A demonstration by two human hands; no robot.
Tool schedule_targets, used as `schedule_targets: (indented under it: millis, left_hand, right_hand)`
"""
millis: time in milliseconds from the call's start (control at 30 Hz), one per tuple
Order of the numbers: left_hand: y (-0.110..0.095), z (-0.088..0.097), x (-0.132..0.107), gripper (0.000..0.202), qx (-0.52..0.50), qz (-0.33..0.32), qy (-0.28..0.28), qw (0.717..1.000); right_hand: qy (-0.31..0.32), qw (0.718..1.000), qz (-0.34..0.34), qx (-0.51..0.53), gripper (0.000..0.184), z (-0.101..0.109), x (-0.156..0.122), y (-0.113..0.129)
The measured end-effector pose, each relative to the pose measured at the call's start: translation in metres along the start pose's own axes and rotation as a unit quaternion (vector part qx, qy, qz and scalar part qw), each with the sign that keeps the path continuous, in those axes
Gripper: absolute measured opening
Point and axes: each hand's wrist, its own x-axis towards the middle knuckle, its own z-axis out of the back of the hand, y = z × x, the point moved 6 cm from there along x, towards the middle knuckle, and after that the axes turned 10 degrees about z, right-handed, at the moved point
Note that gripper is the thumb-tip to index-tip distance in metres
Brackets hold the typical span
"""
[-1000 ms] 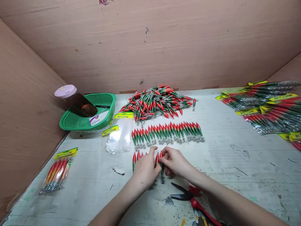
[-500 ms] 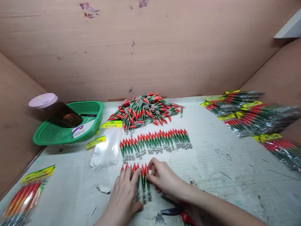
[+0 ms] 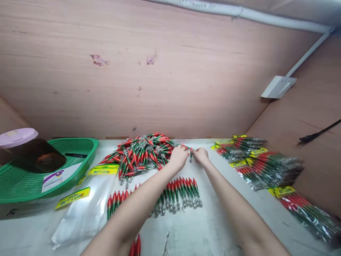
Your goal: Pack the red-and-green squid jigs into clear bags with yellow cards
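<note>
My left hand (image 3: 179,157) reaches to the right edge of a heap of red-and-green squid jigs (image 3: 144,153). Its fingers are curled together at the jigs there; what they hold is hidden. Just right of it, my right hand (image 3: 201,156) pinches a single squid jig (image 3: 190,155) that points upward, hooks down. Below the hands lies a row of squid jigs (image 3: 183,192), partly covered by my left forearm. At the bottom edge, the red tips of a few more jigs (image 3: 137,246) show beside that forearm.
A green basket (image 3: 92,151) with a lidded dark cup (image 3: 39,156) stands at left. Clear bags with yellow headers (image 3: 82,213) lie beside it. Packed jigs (image 3: 277,167) are stacked at right. A wooden wall (image 3: 173,99) closes the back, with a white switch box (image 3: 278,87).
Both hands have left the front group of jigs and moved forward to the heap's right edge. The view has tilted up, so the cutting tool and left-hand filled packet are out of sight.
</note>
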Motion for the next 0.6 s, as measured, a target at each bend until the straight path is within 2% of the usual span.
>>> schedule_targets:
  millis: [67, 167, 267, 333, 467, 600]
  left_hand:
    - [-0.008, -0.012, 0.018, 0.032, -0.006, 0.012, -0.004, 1.0]
    - [-0.012, -0.022, 0.028, 0.034, -0.031, 0.037, -0.002, 0.999]
    - [-0.008, -0.021, 0.027, 0.035, -0.076, 0.06, -0.001, 0.995]
    - [-0.003, -0.014, 0.023, 0.034, -0.12, 0.074, -0.002, 0.99]
    - [0.011, 0.014, -0.005, 0.027, -0.245, 0.101, -0.01, 0.964]
    - [0.025, 0.038, -0.068, 0.02, -0.397, 0.117, 0.031, 0.91]
  right_hand:
    - [0.012, 0.999, -0.045, -0.002, 0.034, 0.001, 0.019, -0.007]
    - [0.029, 0.995, -0.091, 0.014, 0.034, -0.002, 0.03, -0.014]
    - [0.038, 0.992, -0.106, 0.049, 0.033, -0.002, 0.026, -0.016]
    - [0.042, 0.99, -0.101, 0.085, 0.033, 0.003, 0.017, -0.015]
    - [0.063, 0.979, -0.058, 0.182, 0.031, 0.018, -0.018, -0.001]
    - [0.129, 0.945, -0.003, 0.3, 0.02, 0.025, -0.079, 0.023]
